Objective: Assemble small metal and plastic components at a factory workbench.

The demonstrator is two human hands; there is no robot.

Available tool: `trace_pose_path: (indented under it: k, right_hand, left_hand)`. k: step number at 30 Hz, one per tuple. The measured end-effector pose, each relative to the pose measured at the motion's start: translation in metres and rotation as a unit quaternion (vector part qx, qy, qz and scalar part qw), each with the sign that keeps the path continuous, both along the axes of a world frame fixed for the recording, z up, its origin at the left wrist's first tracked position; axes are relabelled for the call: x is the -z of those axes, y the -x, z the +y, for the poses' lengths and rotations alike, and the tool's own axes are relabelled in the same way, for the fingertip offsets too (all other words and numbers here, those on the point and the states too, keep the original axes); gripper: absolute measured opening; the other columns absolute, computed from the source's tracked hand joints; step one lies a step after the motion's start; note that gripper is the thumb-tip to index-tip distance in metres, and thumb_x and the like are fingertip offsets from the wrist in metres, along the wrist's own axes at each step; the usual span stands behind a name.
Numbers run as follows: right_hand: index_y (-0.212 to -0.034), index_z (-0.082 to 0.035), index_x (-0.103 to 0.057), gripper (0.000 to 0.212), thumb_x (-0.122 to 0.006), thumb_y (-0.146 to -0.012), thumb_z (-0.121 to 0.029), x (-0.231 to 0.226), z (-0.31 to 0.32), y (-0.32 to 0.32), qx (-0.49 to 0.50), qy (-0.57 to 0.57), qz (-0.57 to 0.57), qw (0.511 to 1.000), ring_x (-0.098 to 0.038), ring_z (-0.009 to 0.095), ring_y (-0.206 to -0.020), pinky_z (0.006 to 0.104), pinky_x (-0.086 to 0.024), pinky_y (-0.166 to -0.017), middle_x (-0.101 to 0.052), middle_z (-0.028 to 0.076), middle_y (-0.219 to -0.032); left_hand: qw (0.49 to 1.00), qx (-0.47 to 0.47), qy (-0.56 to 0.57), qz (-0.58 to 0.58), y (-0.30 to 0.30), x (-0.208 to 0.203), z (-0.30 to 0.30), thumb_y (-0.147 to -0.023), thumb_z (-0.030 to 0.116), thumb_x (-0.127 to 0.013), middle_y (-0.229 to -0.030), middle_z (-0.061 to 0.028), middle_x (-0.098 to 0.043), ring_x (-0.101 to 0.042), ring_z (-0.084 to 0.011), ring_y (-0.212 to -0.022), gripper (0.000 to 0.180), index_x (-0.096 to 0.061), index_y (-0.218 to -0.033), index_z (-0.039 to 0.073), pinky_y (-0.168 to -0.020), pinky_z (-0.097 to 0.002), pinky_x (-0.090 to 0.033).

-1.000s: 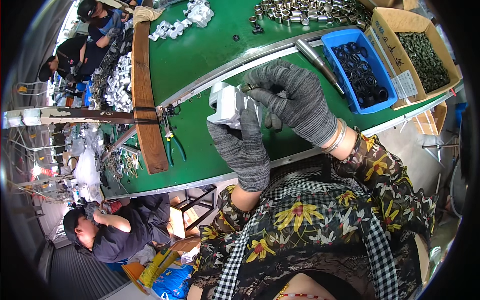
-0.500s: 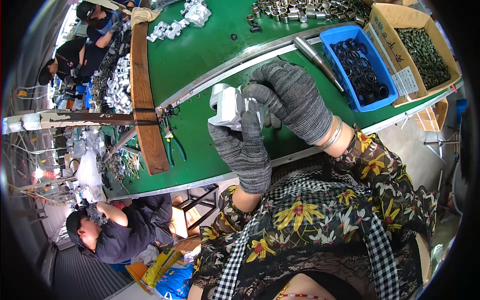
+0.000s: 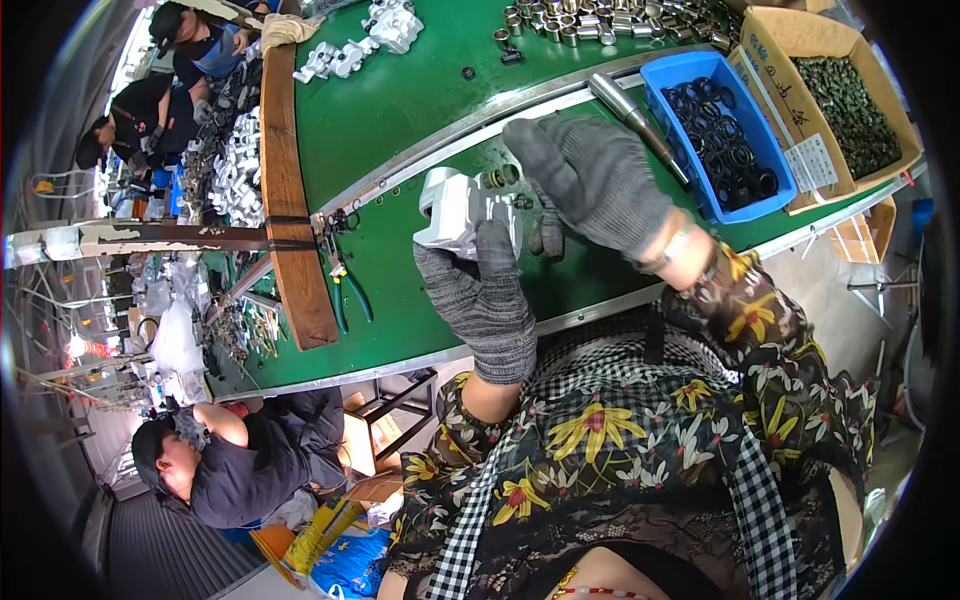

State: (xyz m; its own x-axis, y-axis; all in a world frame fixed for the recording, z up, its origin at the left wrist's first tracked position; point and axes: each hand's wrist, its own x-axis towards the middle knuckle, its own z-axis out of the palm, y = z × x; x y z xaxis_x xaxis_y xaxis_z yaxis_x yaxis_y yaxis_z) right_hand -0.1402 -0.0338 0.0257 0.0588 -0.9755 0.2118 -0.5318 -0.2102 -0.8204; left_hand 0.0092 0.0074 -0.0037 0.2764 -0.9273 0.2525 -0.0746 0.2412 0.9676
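Note:
My left hand [image 3: 485,300], in a dark grey knit glove, is wrapped round a silver metal casting [image 3: 450,210] and holds it above the green table. Next to the casting's upper right side shows a small olive, ridged cylindrical piece [image 3: 500,177]; whether it is seated in the casting I cannot tell. A smaller dark bit [image 3: 522,201] lies just below that piece. Gloved as well, my right hand [image 3: 600,185] is just right of the casting and apart from it, blurred, with fingers stretched out and nothing visible in them.
A blue bin [image 3: 715,140] of black rings stands at the right, beside a cardboard box [image 3: 850,100] of small dark green parts. A metal rod [image 3: 635,120] lies near the bin. Several metal sleeves [image 3: 590,22] are at the back. Green-handled pliers [image 3: 345,290] lie left. Co-workers sit at left.
My right hand has drawn back from the casting toward the right, and its fingers have straightened. The olive ridged piece now shows. My left hand and the casting have barely moved.

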Motion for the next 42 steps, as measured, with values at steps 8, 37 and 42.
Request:
trace_pose_path:
  k: [8, 37, 42]
  right_hand:
    - [-0.083, -0.003, -0.062, 0.044, -0.050, -0.096, -0.043, -0.007, -0.008, -0.004, -0.059, -0.223, -0.004, 0.973, -0.065, 0.028, -0.072, 0.0405, -0.050, -0.071, -0.063, 0.015, -0.076]
    - [-0.073, -0.005, -0.057, 0.031, -0.052, -0.093, -0.028, 0.014, -0.017, 0.005, -0.122, -0.321, -0.193, 0.919, -0.059, 0.020, -0.059, 0.0331, -0.046, -0.059, -0.059, 0.006, -0.064]
    - [-0.099, -0.001, -0.065, 0.029, -0.042, -0.100, -0.019, 0.037, 0.011, 0.015, -0.010, -0.004, -0.105, 0.994, -0.061, 0.025, -0.071, 0.0348, -0.047, -0.066, -0.064, 0.013, -0.078]
  left_hand:
    - [0.998, 0.012, 0.052, -0.046, -0.001, -0.001, -0.004, -0.089, 0.020, -0.069, -0.117, -0.0121, -0.058, -0.057, -0.0182, -0.103, 0.045, -0.050, -0.122, -0.004, -0.092, -0.0317, -0.046]
    - [0.953, 0.070, 0.139, -0.261, -0.036, -0.014, -0.036, -0.083, 0.008, -0.067, -0.103, -0.0179, -0.056, -0.058, -0.0314, -0.090, 0.037, -0.052, -0.116, -0.001, -0.078, -0.0405, -0.048]
    - [0.991, 0.108, 0.058, -0.059, -0.114, -0.021, -0.182, -0.097, 0.012, -0.045, -0.096, -0.0053, -0.049, -0.052, -0.0158, -0.083, 0.012, -0.049, -0.104, 0.004, -0.074, -0.0259, -0.052]
